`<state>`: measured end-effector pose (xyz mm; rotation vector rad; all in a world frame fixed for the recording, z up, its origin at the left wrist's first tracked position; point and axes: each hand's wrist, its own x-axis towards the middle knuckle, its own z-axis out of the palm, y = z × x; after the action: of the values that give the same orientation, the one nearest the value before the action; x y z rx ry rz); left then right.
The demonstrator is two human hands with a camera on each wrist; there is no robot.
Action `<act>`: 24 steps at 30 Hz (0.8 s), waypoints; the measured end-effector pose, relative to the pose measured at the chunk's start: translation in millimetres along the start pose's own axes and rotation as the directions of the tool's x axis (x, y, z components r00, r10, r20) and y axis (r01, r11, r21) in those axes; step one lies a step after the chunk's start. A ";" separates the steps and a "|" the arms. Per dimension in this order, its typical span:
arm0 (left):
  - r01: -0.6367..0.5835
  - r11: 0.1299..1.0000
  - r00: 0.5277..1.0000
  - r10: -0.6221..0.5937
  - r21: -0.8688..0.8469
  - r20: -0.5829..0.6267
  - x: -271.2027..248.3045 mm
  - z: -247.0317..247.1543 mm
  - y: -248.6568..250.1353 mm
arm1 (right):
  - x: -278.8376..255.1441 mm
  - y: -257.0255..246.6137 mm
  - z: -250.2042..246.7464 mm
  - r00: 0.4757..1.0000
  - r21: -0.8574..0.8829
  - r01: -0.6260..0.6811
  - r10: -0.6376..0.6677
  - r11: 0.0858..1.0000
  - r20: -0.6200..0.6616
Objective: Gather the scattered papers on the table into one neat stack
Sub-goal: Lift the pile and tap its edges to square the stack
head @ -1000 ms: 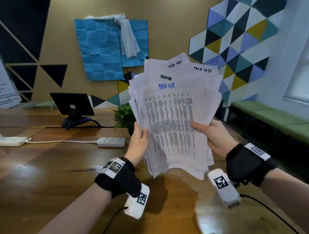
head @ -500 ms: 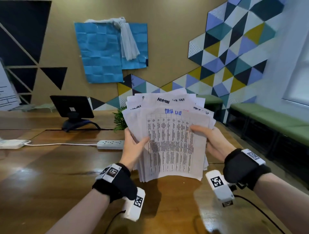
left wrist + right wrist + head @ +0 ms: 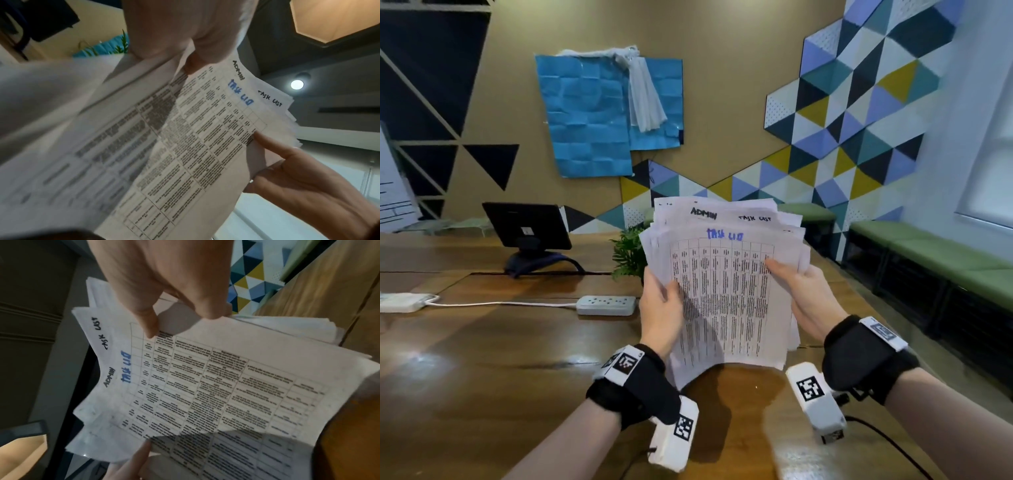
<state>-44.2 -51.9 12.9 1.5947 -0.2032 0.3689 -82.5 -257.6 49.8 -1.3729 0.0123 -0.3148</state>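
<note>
A sheaf of white printed papers (image 3: 726,291) stands upright on its lower edge on the wooden table (image 3: 482,359). The front sheet carries a table of text and blue handwriting; sheets behind show black handwriting at the top. My left hand (image 3: 659,311) grips the sheaf's left edge, thumb on the front. My right hand (image 3: 803,294) grips the right edge, thumb across the front sheet. The tops are uneven and fanned. In the left wrist view the papers (image 3: 185,146) fill the frame with my right hand (image 3: 298,178) beyond. In the right wrist view my right hand (image 3: 164,288) pinches the papers (image 3: 226,386).
A white power strip (image 3: 606,305) with its cord lies left of the papers. A small green plant (image 3: 630,255) stands behind them, and a dark tablet on a stand (image 3: 527,229) is at the back left. Green benches (image 3: 928,250) line the right wall.
The sheaf has come down from held high in the air until its lower edge meets the table. The fanned sheets have drawn closer together. Both hands kept their grip.
</note>
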 end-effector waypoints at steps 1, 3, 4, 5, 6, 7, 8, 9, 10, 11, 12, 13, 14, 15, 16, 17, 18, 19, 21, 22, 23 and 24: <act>-0.022 0.999 1.000 0.022 0.026 -0.014 1.1 -1.0 -2.7 | -0.5 -0.5 -1.1 1.000 0.006 0.013 -0.013 1.000 -0.005; -0.033 0.997 0.999 0.032 0.065 0.015 -0.4 -3.1 -5.7 | -1.9 0.0 -1.0 1.000 -0.032 0.020 -0.020 0.999 -0.006; -0.029 0.997 0.999 0.026 0.072 0.044 -2.7 -3.1 -6.1 | -2.8 2.3 1.6 1.000 -0.066 0.016 -0.015 0.998 0.008; -0.029 0.997 0.997 0.023 0.078 0.070 -4.4 -2.0 -6.0 | -2.1 5.6 4.9 1.000 -0.095 0.014 -0.012 0.995 0.022; -0.038 0.997 0.996 0.032 0.074 0.079 -5.1 -0.8 -5.9 | -1.5 7.9 9.1 0.999 -0.106 0.022 -0.019 0.994 0.028; -0.046 0.997 0.997 0.042 0.067 0.071 -5.0 -0.3 -6.9 | -1.2 8.5 13.0 0.999 -0.097 0.033 -0.031 0.995 0.018; -0.055 0.997 0.997 0.051 0.062 0.056 -4.7 -0.2 -7.7 | 0.0 9.2 13.9 0.999 -0.062 0.036 -0.036 0.997 -0.005; -0.066 0.996 0.997 0.063 0.061 0.042 -4.3 -1.1 -9.1 | 2.0 10.1 12.3 0.999 -0.016 0.028 -0.028 0.999 -0.035; -0.070 0.995 0.997 0.068 0.065 0.036 -4.1 -2.9 -10.3 | 3.4 10.4 10.0 0.999 0.014 0.016 -0.015 1.000 -0.051; -0.055 0.996 0.998 0.052 0.072 0.041 -4.0 -5.1 -11.4 | 4.6 11.7 7.2 0.999 0.000 0.010 -0.010 1.000 -0.047; -0.028 0.997 0.998 0.024 0.077 0.055 -3.8 -7.5 -12.4 | 4.5 13.1 6.2 0.999 -0.068 0.028 -0.030 0.997 -0.022; 0.001 0.997 0.997 -0.007 0.079 0.072 -3.4 -9.4 -13.0 | 4.1 13.7 5.6 0.998 -0.160 0.067 -0.069 0.985 -0.002; 0.017 0.997 0.996 -0.023 0.074 0.087 -2.1 -10.9 -14.3 | 5.0 12.8 5.4 0.993 -0.255 0.118 -0.121 0.960 0.005; 0.028 0.998 0.994 -0.035 0.064 0.102 -1.2 -11.7 -14.2 | 6.2 9.5 5.8 0.985 -0.329 0.161 -0.172 0.930 -0.006; 0.035 0.998 0.992 -0.040 0.045 0.117 0.8 -12.5 -15.3 | 7.6 4.4 6.1 0.974 -0.376 0.197 -0.225 0.905 -0.033; 0.039 0.999 0.990 -0.043 0.028 0.132 2.6 -13.1 -15.7 | 9.8 -1.3 5.8 0.956 -0.426 0.235 -0.287 0.874 -0.063; 0.037 0.999 0.989 -0.040 0.021 0.141 3.9 -13.5 -14.9 | 11.6 -7.6 5.5 0.923 -0.498 0.294 -0.378 0.816 -0.075; 0.036 0.999 0.988 -0.039 0.024 0.149 4.7 -14.1 -14.0 | 11.5 -14.9 6.8 0.877 -0.600 0.357 -0.478 0.716 -0.049; 0.052 0.999 0.987 -0.054 0.014 0.150 6.8 -15.2 -15.0 | 6.5 -26.9 14.5 0.785 -0.777 0.455 -0.608 0.436 0.119; 0.064 0.998 0.986 -0.064 0.004 0.152 7.6 -15.4 -15.1 | 4.8 -30.2 19.8 0.755 -0.827 0.481 -0.618 0.291 0.221; 0.071 0.997 0.986 -0.070 -0.001 0.150 8.4 -15.5 -16.2 | 4.8 -31.7 24.3 0.747 -0.858 0.480 -0.598 0.184 0.290; 0.075 0.997 0.986 -0.075 0.004 0.148 9.1 -15.6 -17.3 | 5.5 -32.6 27.6 0.757 -0.880 0.460 -0.572 0.121 0.316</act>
<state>-31.4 -34.4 0.3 1.6244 -0.2559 0.1917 -78.9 -237.7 87.8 -2.5609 -0.2680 -1.1399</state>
